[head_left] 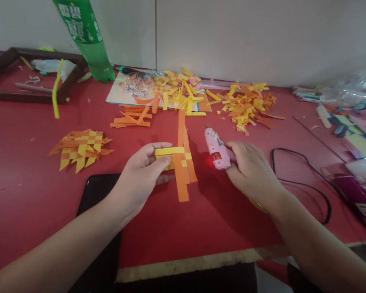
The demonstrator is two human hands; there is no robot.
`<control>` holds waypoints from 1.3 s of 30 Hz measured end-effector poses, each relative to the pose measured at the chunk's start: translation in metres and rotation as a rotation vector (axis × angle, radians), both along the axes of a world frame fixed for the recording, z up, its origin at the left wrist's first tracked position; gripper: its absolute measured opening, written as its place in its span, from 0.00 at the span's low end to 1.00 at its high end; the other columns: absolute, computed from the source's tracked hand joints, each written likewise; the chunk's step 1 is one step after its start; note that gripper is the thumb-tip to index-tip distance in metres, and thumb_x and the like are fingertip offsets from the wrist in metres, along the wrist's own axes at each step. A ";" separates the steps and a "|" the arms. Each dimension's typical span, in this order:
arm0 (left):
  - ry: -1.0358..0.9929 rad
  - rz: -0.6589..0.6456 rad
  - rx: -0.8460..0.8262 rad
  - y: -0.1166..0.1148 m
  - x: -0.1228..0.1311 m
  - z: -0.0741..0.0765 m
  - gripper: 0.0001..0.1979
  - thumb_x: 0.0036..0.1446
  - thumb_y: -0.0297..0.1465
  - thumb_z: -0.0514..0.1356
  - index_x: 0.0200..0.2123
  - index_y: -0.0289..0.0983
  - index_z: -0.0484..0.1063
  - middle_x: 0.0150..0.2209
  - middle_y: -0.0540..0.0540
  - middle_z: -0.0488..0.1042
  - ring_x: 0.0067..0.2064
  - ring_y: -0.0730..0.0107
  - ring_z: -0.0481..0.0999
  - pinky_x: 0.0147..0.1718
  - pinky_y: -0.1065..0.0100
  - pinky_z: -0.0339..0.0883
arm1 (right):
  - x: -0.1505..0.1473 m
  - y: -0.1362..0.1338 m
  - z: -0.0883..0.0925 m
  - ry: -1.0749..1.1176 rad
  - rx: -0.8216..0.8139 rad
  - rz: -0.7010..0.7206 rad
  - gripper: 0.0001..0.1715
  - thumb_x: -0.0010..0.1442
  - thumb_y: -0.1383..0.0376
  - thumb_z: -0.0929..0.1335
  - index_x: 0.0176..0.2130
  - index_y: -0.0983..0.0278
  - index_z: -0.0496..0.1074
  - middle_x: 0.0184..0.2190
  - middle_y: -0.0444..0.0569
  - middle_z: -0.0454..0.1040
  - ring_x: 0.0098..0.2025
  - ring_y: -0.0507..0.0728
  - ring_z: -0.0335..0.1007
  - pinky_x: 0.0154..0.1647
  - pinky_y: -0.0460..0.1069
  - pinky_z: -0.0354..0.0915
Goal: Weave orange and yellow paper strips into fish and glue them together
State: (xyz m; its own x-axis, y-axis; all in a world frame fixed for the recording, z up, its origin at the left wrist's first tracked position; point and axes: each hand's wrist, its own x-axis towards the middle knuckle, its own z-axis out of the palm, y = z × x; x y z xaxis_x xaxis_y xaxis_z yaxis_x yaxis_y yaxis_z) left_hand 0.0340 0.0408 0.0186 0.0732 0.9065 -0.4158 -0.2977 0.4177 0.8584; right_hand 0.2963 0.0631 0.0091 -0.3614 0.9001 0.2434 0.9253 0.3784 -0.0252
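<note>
My left hand [142,179] pinches a woven piece of paper strips [179,162], yellow ones crossing long orange ones, between thumb and fingers. The orange ends stick out above and below the weave. In my right hand [251,171] is a pink hot glue gun [216,148], gripped by its handle, with a red light glowing beside it. Its nozzle points up and away, apart from the paper. A folded orange and yellow woven paper figure [83,148] lies to the left. Loose orange strips [131,118] are beyond my left hand.
Behind are a green bottle [93,53], a dark frame [24,97] and a clear dish [138,85] of small bits. Paper scraps [250,106] pile at back right. A black cable [305,183] loops at right. A black tablet-like slab [94,195] lies under my left forearm.
</note>
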 end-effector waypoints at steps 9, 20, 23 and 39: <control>-0.027 -0.044 0.004 -0.002 0.002 0.000 0.06 0.60 0.28 0.63 0.42 0.41 0.74 0.36 0.51 0.77 0.38 0.73 0.80 0.33 0.74 0.78 | -0.014 -0.007 -0.005 -0.047 -0.042 0.031 0.19 0.56 0.70 0.60 0.47 0.67 0.68 0.43 0.58 0.77 0.43 0.67 0.72 0.44 0.61 0.65; -0.073 -0.255 -0.029 -0.005 0.004 0.005 0.09 0.63 0.26 0.61 0.46 0.39 0.72 0.39 0.49 0.77 0.41 0.70 0.80 0.38 0.68 0.81 | -0.031 -0.021 0.013 0.560 -0.049 0.255 0.14 0.58 0.63 0.71 0.45 0.59 0.68 0.33 0.45 0.74 0.35 0.56 0.72 0.40 0.53 0.69; -0.085 -0.320 -0.026 -0.006 0.006 0.008 0.09 0.62 0.25 0.61 0.45 0.38 0.72 0.37 0.50 0.76 0.39 0.74 0.79 0.36 0.72 0.79 | -0.034 -0.025 0.009 0.775 -0.223 0.205 0.13 0.58 0.63 0.73 0.41 0.58 0.68 0.33 0.43 0.73 0.34 0.53 0.73 0.38 0.51 0.71; -0.123 -0.375 -0.046 -0.007 0.005 0.010 0.07 0.60 0.33 0.64 0.40 0.35 0.75 0.40 0.49 0.76 0.39 0.74 0.78 0.36 0.73 0.78 | -0.038 -0.029 0.003 0.927 -0.317 0.230 0.09 0.60 0.66 0.73 0.41 0.57 0.73 0.34 0.41 0.76 0.35 0.49 0.74 0.35 0.45 0.69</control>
